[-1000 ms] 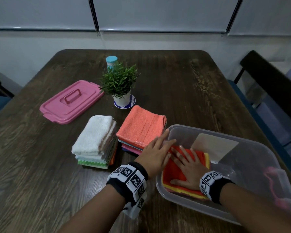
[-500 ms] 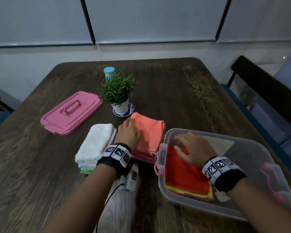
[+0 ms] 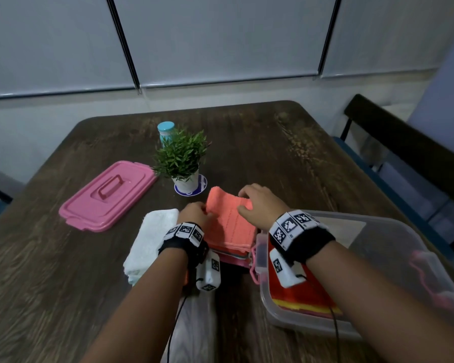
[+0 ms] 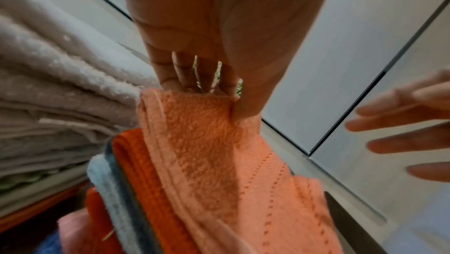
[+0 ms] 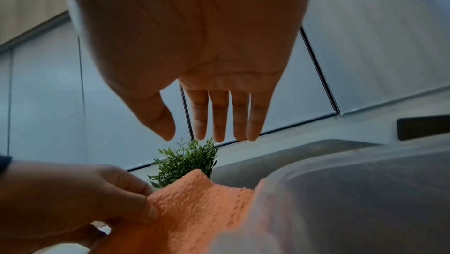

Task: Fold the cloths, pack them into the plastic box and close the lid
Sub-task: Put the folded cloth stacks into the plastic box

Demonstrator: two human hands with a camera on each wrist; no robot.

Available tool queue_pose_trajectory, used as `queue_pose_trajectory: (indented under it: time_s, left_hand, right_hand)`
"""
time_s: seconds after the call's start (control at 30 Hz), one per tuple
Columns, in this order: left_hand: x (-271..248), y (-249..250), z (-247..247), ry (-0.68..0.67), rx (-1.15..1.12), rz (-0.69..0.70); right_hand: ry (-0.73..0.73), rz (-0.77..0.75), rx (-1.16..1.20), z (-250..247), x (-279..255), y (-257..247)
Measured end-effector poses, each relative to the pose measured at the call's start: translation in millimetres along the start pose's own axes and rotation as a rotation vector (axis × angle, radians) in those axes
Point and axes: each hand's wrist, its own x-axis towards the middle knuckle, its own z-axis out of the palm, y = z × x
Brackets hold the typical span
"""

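Note:
A folded coral cloth (image 3: 230, 221) tops a pile of coloured cloths on the table, left of the clear plastic box (image 3: 417, 247). My left hand (image 3: 203, 212) pinches the cloth's left edge and lifts it; the left wrist view shows the thumb and fingers (image 4: 219, 92) closed on the coral cloth (image 4: 219, 152). My right hand (image 3: 247, 199) hovers over the cloth's far right part with straight fingers (image 5: 219, 119), holding nothing. Red and yellow folded cloths (image 3: 296, 294) lie in the box's left end. The pink lid (image 3: 108, 195) lies at the far left.
A stack of folded cloths topped by a white towel (image 3: 152, 239) sits just left of my left hand. A small potted plant (image 3: 181, 158) and a teal-capped bottle (image 3: 165, 128) stand behind the cloths. A dark chair (image 3: 404, 153) stands at the table's right side.
My right hand came out of the box and now hovers over the coral cloth. My left hand shifted from resting on that cloth to pinching and raising its left edge.

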Motion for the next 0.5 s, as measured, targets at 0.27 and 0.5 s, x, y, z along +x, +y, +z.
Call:
queue_pose_trajectory:
  time_s: [0.27, 0.5]
  left_hand:
    - [-32, 32, -43, 0.077, -0.187, 0.134]
    - [-64, 51, -98, 0.214, -0.473, 0.328]
  right_hand:
    - [0.021, 0.186, 0.267, -5, 17, -15]
    - [0.123, 0.327, 0.739, -6, 11, -15]
